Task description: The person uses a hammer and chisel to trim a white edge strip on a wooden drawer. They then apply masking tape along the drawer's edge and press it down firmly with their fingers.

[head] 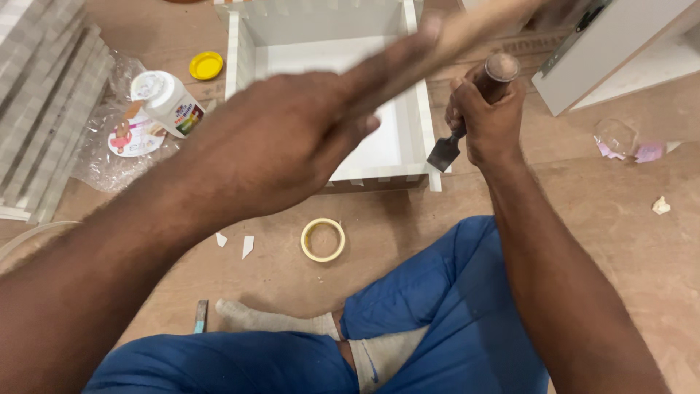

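Two hands: both at work over a white drawer box (251,44) with finger-jointed corners, lying on a plywood floor (605,211).
Right hand (487,117): fingers curled tight round a chisel handle, butt end of the handle showing above the fist.
Chisel (443,153): dark flat blade pointing down, tip at the box's near right corner joint, touching or just off the white edge; cannot tell which.
Left hand (292,138): raised close to the camera, fingers wrapped and pressed together on a pale wooden handle (474,25) that runs up and right, blurred; its head is out of view.
Box position: just ahead of the crossed legs in blue trousers, open face up, near wall toward the sitter.
Judgement on technique: blade wants to sit square on the joint line, grip firm and low on the handle, strike landing flat on the butt end, thumb kept clear.
Risk, as judged: a glancing blow could skid the edge into the white face or the knuckles.
Near floor: roll of masking tape (323,240) between box and knees; two small white offcuts beside it.
Left side: white glue bottle (169,102) lying on clear plastic wrap, yellow cap (206,65) apart from it, stack of pale strips at the edge.
Right side: white cabinet panel (620,51), crumpled scraps.
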